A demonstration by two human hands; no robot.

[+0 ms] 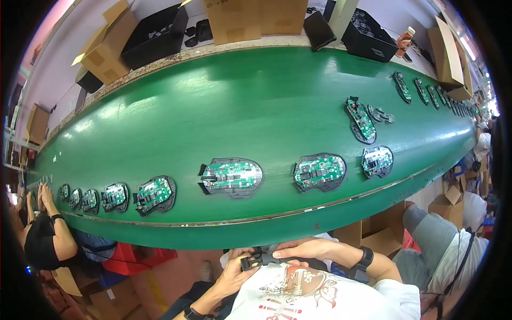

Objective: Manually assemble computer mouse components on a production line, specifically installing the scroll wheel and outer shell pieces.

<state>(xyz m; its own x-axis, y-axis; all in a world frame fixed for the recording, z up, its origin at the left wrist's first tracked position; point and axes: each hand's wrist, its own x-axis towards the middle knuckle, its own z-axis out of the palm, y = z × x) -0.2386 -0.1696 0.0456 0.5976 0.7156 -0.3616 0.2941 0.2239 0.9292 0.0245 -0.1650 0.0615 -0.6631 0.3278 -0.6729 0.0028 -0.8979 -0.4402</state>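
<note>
Close to my body, below the green belt's near edge, my left hand (234, 272) is closed on one end of a black plastic buckle (271, 259). The fingers of my right hand (303, 249) close round the buckle's other end. I cannot make out whether its two halves are joined. Part of a black strap shows behind the hands. Beyond them, a green circuit board in a black shell (232, 177) lies flat on the belt, untouched. A similar board (320, 172) lies to its right.
The green conveyor belt (160, 128) carries several more boards on both sides. Small grey-black parts (380, 114) lie beside one board. Cardboard boxes (233, 21) and black bins (156, 35) line the far side. Co-workers sit at left (47, 234) and right (448, 250).
</note>
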